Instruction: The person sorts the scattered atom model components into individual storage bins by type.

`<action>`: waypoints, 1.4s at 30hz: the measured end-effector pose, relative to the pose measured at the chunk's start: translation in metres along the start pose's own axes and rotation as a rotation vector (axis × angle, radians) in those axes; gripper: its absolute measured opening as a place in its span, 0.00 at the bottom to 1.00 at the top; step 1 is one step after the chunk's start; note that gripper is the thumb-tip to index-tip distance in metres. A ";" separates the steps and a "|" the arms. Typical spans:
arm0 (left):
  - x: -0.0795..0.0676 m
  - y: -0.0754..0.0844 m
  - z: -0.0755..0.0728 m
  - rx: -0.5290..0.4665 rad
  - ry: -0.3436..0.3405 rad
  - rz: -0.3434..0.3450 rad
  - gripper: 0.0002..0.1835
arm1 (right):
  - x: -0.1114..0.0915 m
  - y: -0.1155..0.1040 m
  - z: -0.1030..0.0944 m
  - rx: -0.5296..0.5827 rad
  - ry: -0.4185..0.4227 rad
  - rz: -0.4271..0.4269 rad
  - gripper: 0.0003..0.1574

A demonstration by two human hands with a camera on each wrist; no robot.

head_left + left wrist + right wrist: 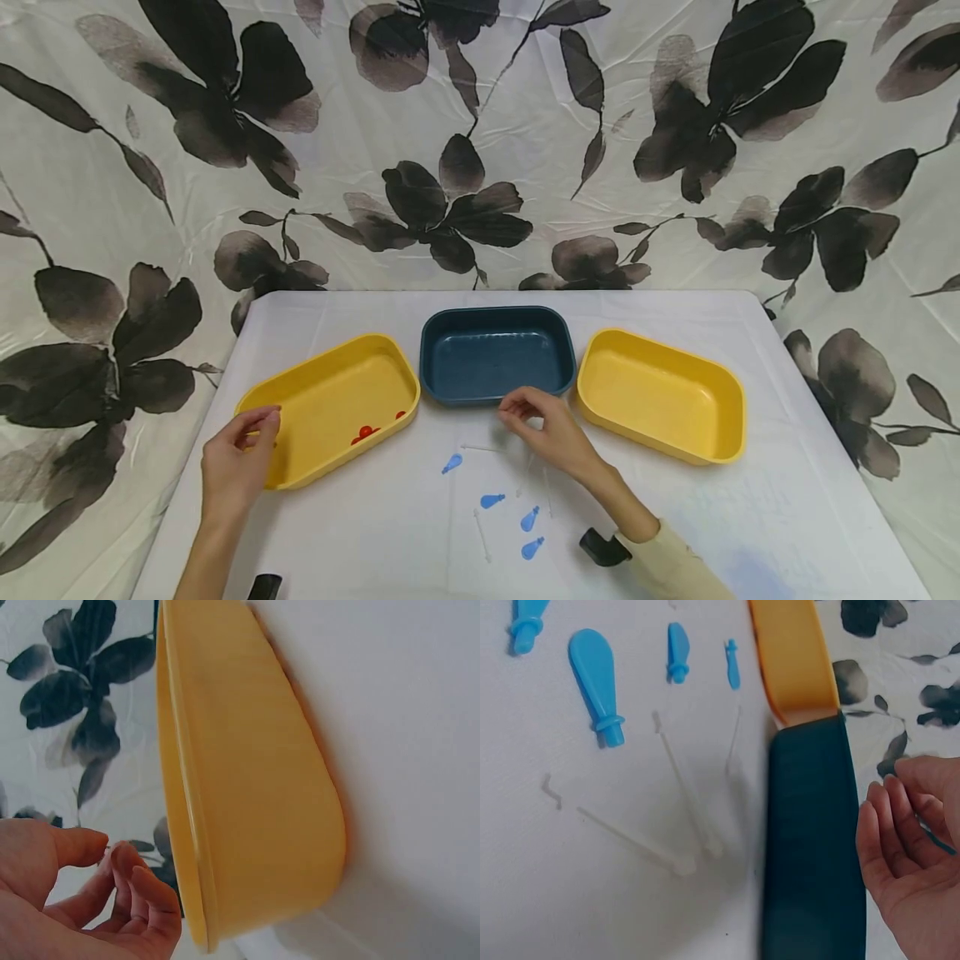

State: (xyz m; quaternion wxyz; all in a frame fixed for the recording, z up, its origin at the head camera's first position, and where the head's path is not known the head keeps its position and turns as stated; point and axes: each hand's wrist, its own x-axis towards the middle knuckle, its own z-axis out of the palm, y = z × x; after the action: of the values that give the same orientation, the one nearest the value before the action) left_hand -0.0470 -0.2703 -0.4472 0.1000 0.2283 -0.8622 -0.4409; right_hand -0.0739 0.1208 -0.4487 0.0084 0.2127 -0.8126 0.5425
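Blue pieces (492, 501): four, lying apart on the counter (360, 542), nearer the person than the right hand and mostly to its left.
Left hand (238, 457): fingers bent, thumb near the fingertips, at the outer end of the left yellow tray (322, 392); cannot tell whether something tiny is pinched.
Right hand (546, 429): fingers curved together by the near rim of the navy tray (498, 354); nothing shows in it, though the fingertips could hide a small piece.
Red pieces (365, 432): inside the left tray, to the left hand's right; best lifted with fingertips, dipping over the rim without leaning on it.
Sticks (482, 535): thin and pale, below and left of the right hand; easily missed, so pinch mid-length and keep the sleeve (671, 562) from sweeping them.
Blue grip: the narrow neck should suit thumb and forefinger, one piece at a time.
Right yellow tray (652, 392): just right of the right hand; mind the wrist against its rim.
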 end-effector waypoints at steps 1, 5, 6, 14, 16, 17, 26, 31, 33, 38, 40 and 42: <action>-0.002 0.002 0.002 -0.002 -0.012 0.001 0.19 | 0.000 0.000 -0.001 0.000 0.003 -0.004 0.07; -0.008 0.010 0.011 -0.039 -0.069 -0.007 0.20 | -0.002 0.002 -0.003 -0.007 0.019 -0.023 0.08; -0.010 0.012 0.014 -0.057 -0.085 -0.011 0.20 | -0.003 0.002 -0.004 -0.007 0.022 -0.022 0.08; -0.019 0.024 0.036 -0.209 -0.180 -0.025 0.20 | -0.011 0.003 -0.011 -0.028 0.055 0.035 0.08; -0.021 0.027 0.042 -0.243 -0.196 -0.021 0.19 | -0.013 0.004 -0.013 -0.036 0.059 0.050 0.09; -0.022 0.028 0.045 -0.255 -0.202 -0.018 0.19 | -0.014 0.005 -0.014 -0.038 0.061 0.059 0.09; -0.033 0.040 0.070 -0.380 -0.261 0.011 0.17 | -0.025 0.008 -0.021 -0.059 0.104 0.113 0.10; -0.038 0.044 0.082 -0.429 -0.287 0.013 0.15 | -0.031 0.018 -0.020 -0.074 0.136 0.145 0.11; -0.040 0.046 0.087 -0.440 -0.294 0.011 0.15 | -0.034 0.028 -0.019 -0.081 0.147 0.157 0.12; -0.045 0.051 0.101 -0.468 -0.318 0.007 0.15 | -0.042 0.049 -0.019 -0.085 0.171 0.176 0.15; -0.046 0.054 0.106 -0.478 -0.331 0.000 0.15 | -0.046 0.052 -0.020 -0.074 0.175 0.182 0.15; -0.048 0.056 0.112 -0.483 -0.344 -0.013 0.15 | -0.049 0.054 -0.020 -0.063 0.177 0.190 0.15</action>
State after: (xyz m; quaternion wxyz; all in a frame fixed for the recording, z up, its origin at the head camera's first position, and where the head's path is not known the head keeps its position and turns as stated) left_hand -0.0640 -0.1387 -0.4666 0.0009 0.1254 -0.7352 -0.6661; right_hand -0.0529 0.1724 -0.4999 0.0353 0.0859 -0.8418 0.5318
